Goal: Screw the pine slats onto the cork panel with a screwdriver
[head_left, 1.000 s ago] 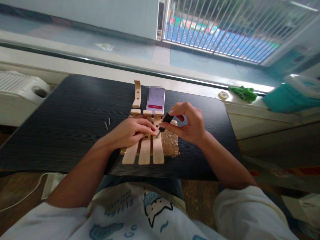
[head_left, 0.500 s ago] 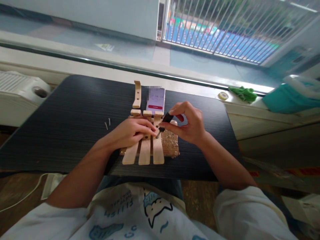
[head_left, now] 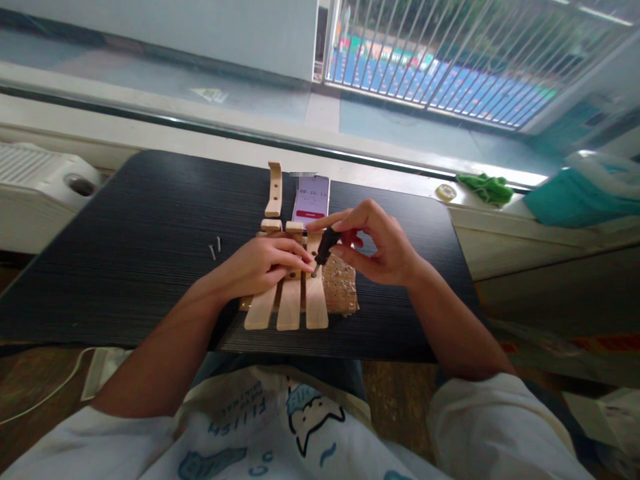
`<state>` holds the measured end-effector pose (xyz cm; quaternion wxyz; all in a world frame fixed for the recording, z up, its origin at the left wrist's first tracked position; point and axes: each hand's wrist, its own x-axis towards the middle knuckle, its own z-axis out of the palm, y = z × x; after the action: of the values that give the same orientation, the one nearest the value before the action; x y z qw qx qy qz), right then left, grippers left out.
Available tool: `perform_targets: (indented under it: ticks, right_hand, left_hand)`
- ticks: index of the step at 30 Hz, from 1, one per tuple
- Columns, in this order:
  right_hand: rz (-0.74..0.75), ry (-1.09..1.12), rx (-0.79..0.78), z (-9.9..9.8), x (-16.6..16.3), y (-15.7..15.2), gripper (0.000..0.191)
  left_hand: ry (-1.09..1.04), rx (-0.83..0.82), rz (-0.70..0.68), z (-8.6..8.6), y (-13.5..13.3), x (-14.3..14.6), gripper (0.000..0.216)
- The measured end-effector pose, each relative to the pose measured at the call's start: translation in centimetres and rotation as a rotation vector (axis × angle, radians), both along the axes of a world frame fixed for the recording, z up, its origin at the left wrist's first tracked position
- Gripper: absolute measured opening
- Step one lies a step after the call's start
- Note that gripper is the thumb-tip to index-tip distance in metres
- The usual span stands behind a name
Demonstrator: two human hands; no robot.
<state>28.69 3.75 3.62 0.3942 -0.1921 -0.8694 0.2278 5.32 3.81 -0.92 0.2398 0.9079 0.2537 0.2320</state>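
Note:
Three pale wooden hook-shaped pieces lie side by side: a left piece (head_left: 260, 315), a middle piece (head_left: 289, 313) and a right piece (head_left: 317, 312). Beneath them is a brown, plastic-wrapped block (head_left: 344, 287). My left hand (head_left: 260, 263) rests across the pieces, fingers stretched out and fingertips touching the right one. In my right hand (head_left: 387, 247) is a black-handled screwdriver (head_left: 326, 247), pinched by thumb and fingers, its index finger extended over the piece's upper end. The screwdriver's tip meets a hole or screw in the right piece; which, I cannot tell.
A separate wooden hook (head_left: 275, 191) and a phone (head_left: 313, 195) with a timer lie farther back on the dark table (head_left: 150, 213). Two screws (head_left: 213, 252) are left of my hand. On the sill sit a tape roll (head_left: 446, 193), a green cloth (head_left: 485, 189) and a teal container (head_left: 565, 195).
My right fingers have shifted on the screwdriver handle, and the index finger has stretched out to the left. The screwdriver stands slightly steeper. My left hand has stayed in place.

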Motion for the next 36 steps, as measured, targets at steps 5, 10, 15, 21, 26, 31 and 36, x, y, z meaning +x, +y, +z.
perform_targets:
  ticks: [5, 10, 15, 21, 26, 31, 36]
  right_hand:
    - [0.010, 0.014, -0.057, 0.1, -0.1, -0.2, 0.017]
    - [0.053, -0.014, 0.022, 1.0, -0.3, -0.2, 0.016]
    - [0.074, -0.036, -0.008, 1.1, 0.0, 0.1, 0.023]
    - [0.146, -0.064, -0.077, 1.3, 0.3, 0.3, 0.030]
    - [0.149, -0.054, -0.139, 1.3, 0.1, 0.3, 0.029]
    - [0.115, -0.049, -0.201, 1.4, 0.2, 0.2, 0.027]
    - [0.097, -0.030, -0.176, 1.3, 0.2, 0.2, 0.026]
  left_hand:
    - [-0.006, 0.009, -0.002, 0.1, -0.1, 0.0, 0.038]
    - [0.011, 0.009, 0.007, 0.0, 0.0, -0.1, 0.039]
    - [0.007, 0.001, 0.008, 0.0, 0.0, 0.0, 0.038]
    - [0.001, -0.004, 0.004, 0.1, 0.0, 0.0, 0.037]
    - [-0.006, 0.002, 0.000, 0.1, -0.1, 0.0, 0.038]
    - [-0.002, 0.009, 0.003, 0.1, -0.1, -0.1, 0.038]
    - [0.005, -0.006, 0.003, 0.2, -0.1, -0.1, 0.038]
